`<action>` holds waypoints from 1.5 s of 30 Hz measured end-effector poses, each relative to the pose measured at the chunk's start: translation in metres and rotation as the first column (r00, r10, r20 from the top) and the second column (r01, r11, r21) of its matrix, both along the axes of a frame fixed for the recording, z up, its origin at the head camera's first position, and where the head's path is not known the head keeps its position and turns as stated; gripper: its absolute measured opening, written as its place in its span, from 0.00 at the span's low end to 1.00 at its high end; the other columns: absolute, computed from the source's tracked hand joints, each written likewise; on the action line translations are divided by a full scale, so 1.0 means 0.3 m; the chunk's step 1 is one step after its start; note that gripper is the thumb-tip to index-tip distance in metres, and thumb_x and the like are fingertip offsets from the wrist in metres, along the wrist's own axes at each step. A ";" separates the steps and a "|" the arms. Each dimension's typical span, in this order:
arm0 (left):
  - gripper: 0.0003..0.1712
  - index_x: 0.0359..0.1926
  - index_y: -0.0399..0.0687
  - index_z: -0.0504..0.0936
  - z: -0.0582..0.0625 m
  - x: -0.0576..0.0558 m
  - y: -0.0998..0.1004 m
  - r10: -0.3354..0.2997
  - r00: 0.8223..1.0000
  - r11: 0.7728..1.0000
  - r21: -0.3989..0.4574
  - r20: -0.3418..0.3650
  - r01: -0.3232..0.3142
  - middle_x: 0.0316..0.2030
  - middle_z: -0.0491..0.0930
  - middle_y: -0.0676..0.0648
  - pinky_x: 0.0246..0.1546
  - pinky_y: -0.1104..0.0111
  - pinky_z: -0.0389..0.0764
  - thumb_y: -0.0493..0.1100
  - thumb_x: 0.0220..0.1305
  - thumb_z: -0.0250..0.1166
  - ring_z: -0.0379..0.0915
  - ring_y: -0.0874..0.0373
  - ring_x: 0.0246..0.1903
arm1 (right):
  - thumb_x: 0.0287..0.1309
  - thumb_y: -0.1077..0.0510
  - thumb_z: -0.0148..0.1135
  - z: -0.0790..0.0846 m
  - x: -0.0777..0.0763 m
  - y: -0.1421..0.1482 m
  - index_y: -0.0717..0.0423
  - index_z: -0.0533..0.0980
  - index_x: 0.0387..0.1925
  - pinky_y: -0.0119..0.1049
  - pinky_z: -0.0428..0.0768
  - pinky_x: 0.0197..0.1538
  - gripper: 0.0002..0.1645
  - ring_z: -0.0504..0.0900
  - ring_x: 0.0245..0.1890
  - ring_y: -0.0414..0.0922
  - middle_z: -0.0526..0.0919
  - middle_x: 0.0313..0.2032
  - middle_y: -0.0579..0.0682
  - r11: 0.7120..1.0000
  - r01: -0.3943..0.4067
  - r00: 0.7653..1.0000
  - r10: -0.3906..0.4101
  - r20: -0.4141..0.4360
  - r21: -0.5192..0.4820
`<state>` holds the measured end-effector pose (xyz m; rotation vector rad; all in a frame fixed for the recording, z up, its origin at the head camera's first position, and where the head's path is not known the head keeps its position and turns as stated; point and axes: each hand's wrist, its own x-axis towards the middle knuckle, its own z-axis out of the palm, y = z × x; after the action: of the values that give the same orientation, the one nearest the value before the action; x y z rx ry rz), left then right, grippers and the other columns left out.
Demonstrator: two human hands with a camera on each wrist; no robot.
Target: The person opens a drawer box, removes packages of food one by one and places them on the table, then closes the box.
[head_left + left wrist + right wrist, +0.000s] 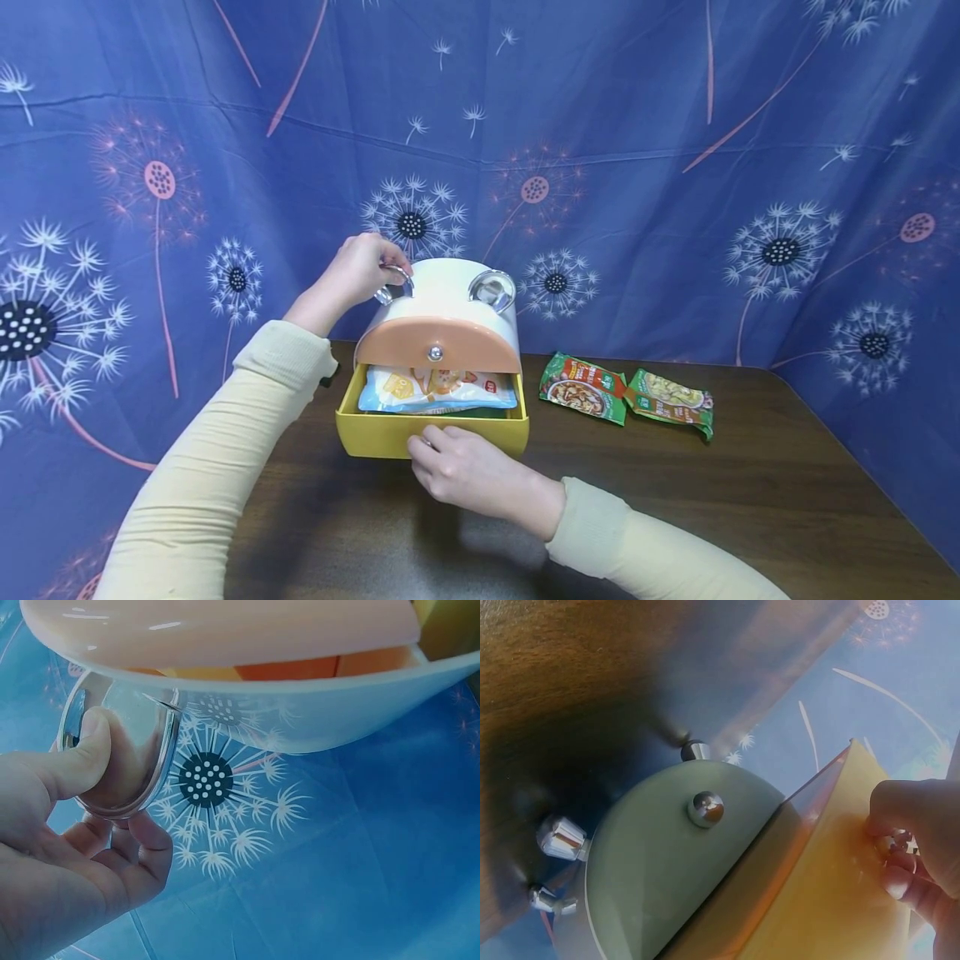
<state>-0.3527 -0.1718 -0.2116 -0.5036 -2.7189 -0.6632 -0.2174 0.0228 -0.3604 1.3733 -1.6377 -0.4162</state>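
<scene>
A round storage box (442, 287) with a white shell stands on the table, topped by two chrome ear-like bells. My left hand (365, 265) grips the left bell (124, 750), its thumb on the face and fingers behind. The yellow drawer (375, 436) is pulled out below the closed peach drawer (397, 342), which has a chrome knob. A white and blue snack bag (438, 390) lies inside the yellow drawer. My right hand (468, 469) pinches the small knob (900, 841) on the yellow drawer's front. Beneath it, a green half-round drawer front (675, 859) shows in the right wrist view.
Right of the box, a red and green food packet (581, 390) and a second green packet (671, 400) lie touching on the brown wooden table (712, 500). A blue dandelion-print cloth (637, 167) hangs behind. A small dark item (328, 375) sits partly hidden near my left sleeve.
</scene>
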 end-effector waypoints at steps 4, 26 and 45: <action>0.06 0.34 0.50 0.87 0.002 0.000 0.000 -0.001 1.000 1.000 0.015 0.007 0.000 0.37 0.81 0.46 0.46 0.58 0.71 0.37 0.53 0.70 0.71 0.52 0.42 | 0.65 0.68 0.36 -0.022 -0.013 0.001 0.51 0.83 0.31 0.29 0.69 0.28 0.26 0.71 0.30 0.42 0.76 0.35 0.48 1.000 0.015 1.000 -0.016 0.010 0.017; 0.06 0.34 0.47 0.87 -0.003 -0.006 -0.002 -0.026 1.000 0.999 0.019 -0.006 0.026 0.33 0.81 0.46 0.42 0.59 0.72 0.34 0.54 0.68 0.72 0.52 0.39 | 0.64 0.70 0.34 0.053 0.046 0.000 0.51 0.81 0.25 0.26 0.68 0.27 0.29 0.70 0.28 0.40 0.74 0.31 0.46 0.999 -0.038 0.999 0.038 0.007 -0.017; 0.06 0.34 0.48 0.87 -0.003 -0.003 0.000 -0.021 1.000 1.000 0.019 0.001 0.021 0.35 0.80 0.45 0.43 0.59 0.72 0.35 0.54 0.68 0.71 0.52 0.40 | 0.66 0.70 0.32 0.057 0.066 0.005 0.51 0.82 0.26 0.25 0.68 0.28 0.30 0.70 0.29 0.40 0.75 0.32 0.46 0.999 -0.035 0.999 0.035 0.022 -0.003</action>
<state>-0.3535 -0.1717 -0.2125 -0.5281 -2.7094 -0.6940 -0.1976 0.0243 -0.3434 1.4072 -1.6289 -0.3788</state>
